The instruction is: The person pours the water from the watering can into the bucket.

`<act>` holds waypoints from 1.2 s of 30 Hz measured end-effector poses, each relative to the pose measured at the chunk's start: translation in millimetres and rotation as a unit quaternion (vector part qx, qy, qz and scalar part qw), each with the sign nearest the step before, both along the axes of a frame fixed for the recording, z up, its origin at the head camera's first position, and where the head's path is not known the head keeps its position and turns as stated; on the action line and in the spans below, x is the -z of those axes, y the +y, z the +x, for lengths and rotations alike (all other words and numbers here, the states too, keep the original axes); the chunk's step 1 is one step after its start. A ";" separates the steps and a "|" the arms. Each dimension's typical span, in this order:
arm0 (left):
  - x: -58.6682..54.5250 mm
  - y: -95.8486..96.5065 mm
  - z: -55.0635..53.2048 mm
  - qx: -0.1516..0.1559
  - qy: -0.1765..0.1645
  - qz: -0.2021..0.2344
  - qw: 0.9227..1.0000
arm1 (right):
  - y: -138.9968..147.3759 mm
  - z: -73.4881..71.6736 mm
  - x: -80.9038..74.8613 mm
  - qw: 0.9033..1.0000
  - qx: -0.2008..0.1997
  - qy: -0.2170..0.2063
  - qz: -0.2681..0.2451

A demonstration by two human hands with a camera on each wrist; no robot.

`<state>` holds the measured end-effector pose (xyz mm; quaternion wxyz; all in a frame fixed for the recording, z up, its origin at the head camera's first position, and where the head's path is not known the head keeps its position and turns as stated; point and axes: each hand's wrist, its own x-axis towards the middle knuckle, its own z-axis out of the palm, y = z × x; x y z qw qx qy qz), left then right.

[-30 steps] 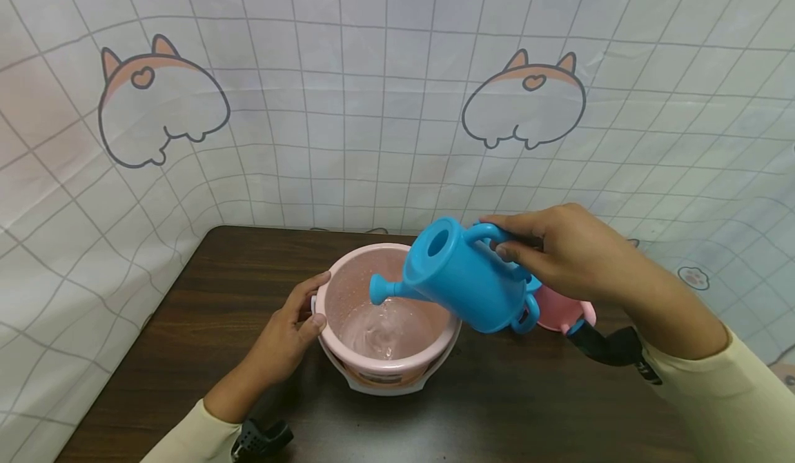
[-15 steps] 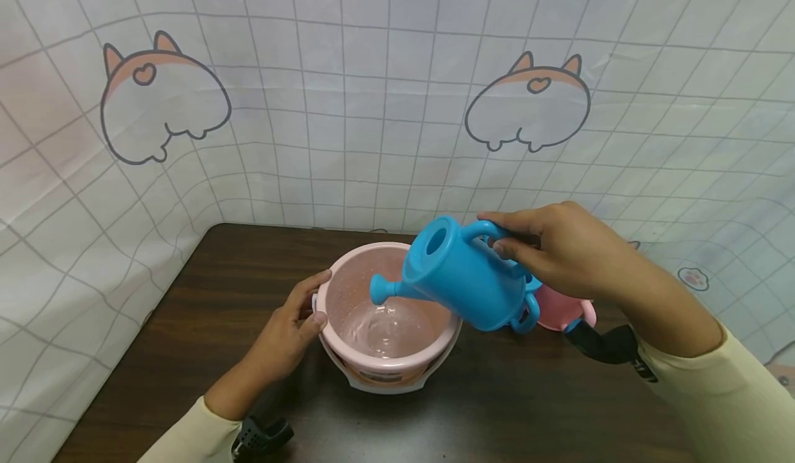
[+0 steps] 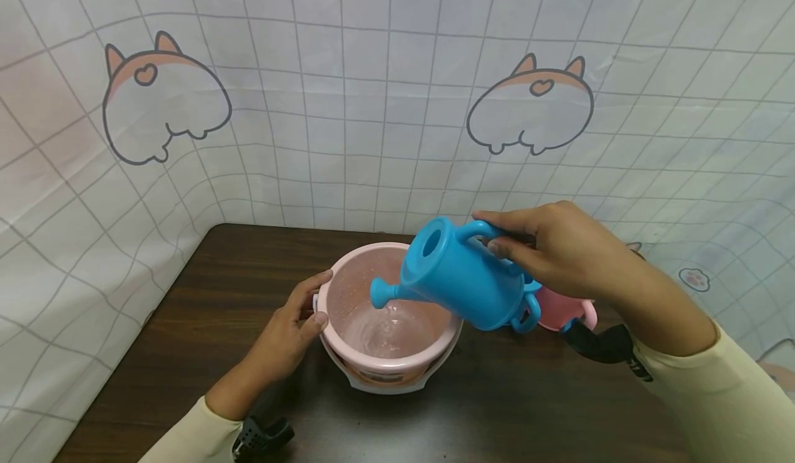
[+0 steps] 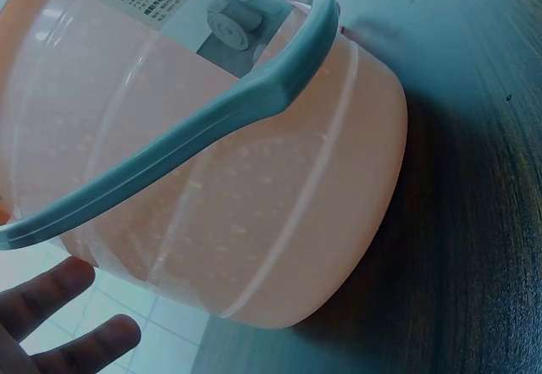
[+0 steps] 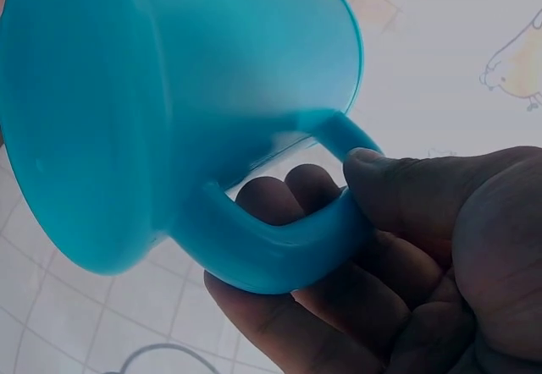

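My right hand (image 3: pixel 559 249) grips the handle of a blue watering can (image 3: pixel 466 277), fingers curled through it; the right wrist view shows this handle (image 5: pixel 279 251) close up. The can is tilted left, its spout (image 3: pixel 384 293) above a pink bucket (image 3: pixel 388 363). Rippling water shows on the bucket's bottom, and drops dot its inner wall. At the bucket's left rim, my left hand (image 3: pixel 282 339) holds on, thumb at the front and fingers farther back. The left wrist view shows the bucket's grey carrying handle (image 4: pixel 212 124) hanging down, with two fingertips (image 4: pixel 72 277) beside the wall.
A pink cup-like vessel (image 3: pixel 559 308) stands right of the can, partly hidden by it and my right wrist. The dark wooden table (image 3: pixel 236 270) meets a hanging white checked cloth (image 3: pixel 373 104) at the back and left.
The watering can and right hand have shifted very slightly left, the can still tilted. The ripples in the bucket have changed shape. My left hand keeps its place on the rim.
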<state>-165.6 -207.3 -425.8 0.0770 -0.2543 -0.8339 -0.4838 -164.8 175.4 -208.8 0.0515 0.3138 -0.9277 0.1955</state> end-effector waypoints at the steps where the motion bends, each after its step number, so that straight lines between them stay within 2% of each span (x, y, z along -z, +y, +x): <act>1: -0.2 0.2 0.1 0.000 0.000 0.001 1.000 | -0.1 -0.1 0.1 1.000 -0.001 0.001 0.000; 21: -0.8 1.3 1.5 -0.002 0.003 -0.001 1.000 | -3.4 -1.6 6.4 0.999 -0.001 0.028 -0.018; 36: -0.7 -1.8 3.5 0.003 0.008 0.005 1.000 | -8.4 3.1 3.5 0.999 -0.003 0.018 -0.030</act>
